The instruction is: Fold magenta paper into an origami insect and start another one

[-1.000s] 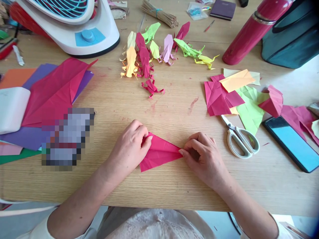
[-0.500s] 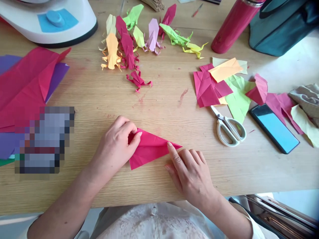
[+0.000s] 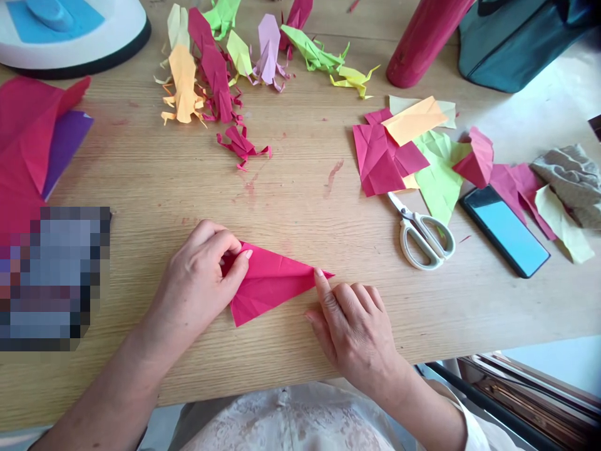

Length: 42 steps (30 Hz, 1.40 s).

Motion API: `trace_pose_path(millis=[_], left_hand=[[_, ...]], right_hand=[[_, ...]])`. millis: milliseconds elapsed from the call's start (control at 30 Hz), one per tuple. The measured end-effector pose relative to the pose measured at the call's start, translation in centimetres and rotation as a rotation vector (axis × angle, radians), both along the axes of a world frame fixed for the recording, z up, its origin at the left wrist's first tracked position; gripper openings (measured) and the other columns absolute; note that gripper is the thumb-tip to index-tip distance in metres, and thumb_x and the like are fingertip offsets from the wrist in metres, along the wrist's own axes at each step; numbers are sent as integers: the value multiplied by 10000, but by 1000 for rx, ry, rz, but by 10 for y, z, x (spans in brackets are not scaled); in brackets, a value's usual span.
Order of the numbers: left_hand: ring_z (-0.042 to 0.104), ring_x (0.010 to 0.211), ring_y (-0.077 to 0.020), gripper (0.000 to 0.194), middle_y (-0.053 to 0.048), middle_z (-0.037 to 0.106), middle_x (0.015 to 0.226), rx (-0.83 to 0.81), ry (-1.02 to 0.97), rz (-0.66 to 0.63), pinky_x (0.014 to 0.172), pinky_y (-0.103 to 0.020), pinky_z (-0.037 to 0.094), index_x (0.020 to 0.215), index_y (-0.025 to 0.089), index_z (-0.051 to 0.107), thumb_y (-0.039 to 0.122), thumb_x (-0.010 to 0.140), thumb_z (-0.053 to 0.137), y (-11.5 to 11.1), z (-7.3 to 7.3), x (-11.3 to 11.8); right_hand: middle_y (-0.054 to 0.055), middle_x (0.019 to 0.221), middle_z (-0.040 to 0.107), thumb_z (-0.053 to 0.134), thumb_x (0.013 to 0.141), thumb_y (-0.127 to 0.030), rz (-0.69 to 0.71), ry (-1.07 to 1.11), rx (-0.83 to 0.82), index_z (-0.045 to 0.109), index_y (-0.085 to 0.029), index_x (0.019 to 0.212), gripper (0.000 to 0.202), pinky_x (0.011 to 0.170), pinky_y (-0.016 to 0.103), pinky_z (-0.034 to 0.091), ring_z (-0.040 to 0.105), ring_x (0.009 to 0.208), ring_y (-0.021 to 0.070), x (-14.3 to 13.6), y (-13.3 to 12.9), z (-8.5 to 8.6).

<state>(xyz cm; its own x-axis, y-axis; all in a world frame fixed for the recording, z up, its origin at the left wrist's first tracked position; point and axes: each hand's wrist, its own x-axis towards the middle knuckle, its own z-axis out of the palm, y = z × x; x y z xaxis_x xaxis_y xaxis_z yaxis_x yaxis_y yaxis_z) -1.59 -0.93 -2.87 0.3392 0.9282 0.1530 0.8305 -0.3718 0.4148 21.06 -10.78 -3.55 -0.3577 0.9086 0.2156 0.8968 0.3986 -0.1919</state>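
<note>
A folded pink-red sheet of paper (image 3: 277,282) lies on the table in front of me, shaped like a long triangle with its point to the right. My left hand (image 3: 206,269) pinches its upper left corner between thumb and fingers. At the narrow tip, the index finger of my right hand (image 3: 354,326) presses the paper down. That hand's thumb stands apart, and its other fingers are loosely curled. Creases run across the paper's lower part. What lies under my left fingers is hidden.
Several folded paper figures (image 3: 218,81) stand at the back. To the right are scissors (image 3: 425,241), a phone (image 3: 507,232), paper pieces (image 3: 389,156), a red bottle (image 3: 422,41) and a teal bag (image 3: 507,56). An iron (image 3: 94,44) and red sheets (image 3: 23,150) are at left.
The camera view has shifted, so the things on the table sit further left and mostly higher in the picture. Both hands keep the same places on the paper.
</note>
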Motion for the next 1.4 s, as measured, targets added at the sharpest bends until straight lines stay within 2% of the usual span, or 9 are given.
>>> trace_pose_path(millis=[767, 1167, 1300, 1400], left_hand=[[585, 718, -156, 123, -14, 559, 882, -19, -20, -11, 634, -297, 473, 771, 221, 490, 218, 886, 535, 1, -2, -2], [578, 720, -159, 130, -16, 552, 878, -30, -26, -12, 635, -307, 472, 772, 227, 481, 206, 888, 536, 1, 0, -1], [578, 722, -158, 125, -15, 553, 881, -30, -21, -7, 641, -307, 470, 776, 224, 486, 199, 886, 539, 1, 0, -1], [584, 733, -162, 132, -15, 552, 871, -32, -30, -16, 649, -308, 472, 769, 221, 489, 205, 891, 539, 1, 1, -1]], right_hand=[[76, 793, 572, 498, 981, -201, -35, 1, 3, 506, 15, 1369, 444, 655, 376, 312, 437, 707, 223, 3, -6, -2], [60, 794, 596, 461, 1001, -217, -65, 15, -27, 397, -81, 1489, 511, 659, 369, 340, 484, 703, 220, 3, -4, -1], [64, 797, 604, 475, 996, -219, -69, 43, -38, 454, -80, 1431, 457, 659, 364, 353, 493, 704, 216, 5, -5, -1], [62, 819, 613, 489, 995, -228, -106, 160, -89, 516, -98, 1339, 369, 684, 359, 389, 513, 722, 210, 8, -5, -2]])
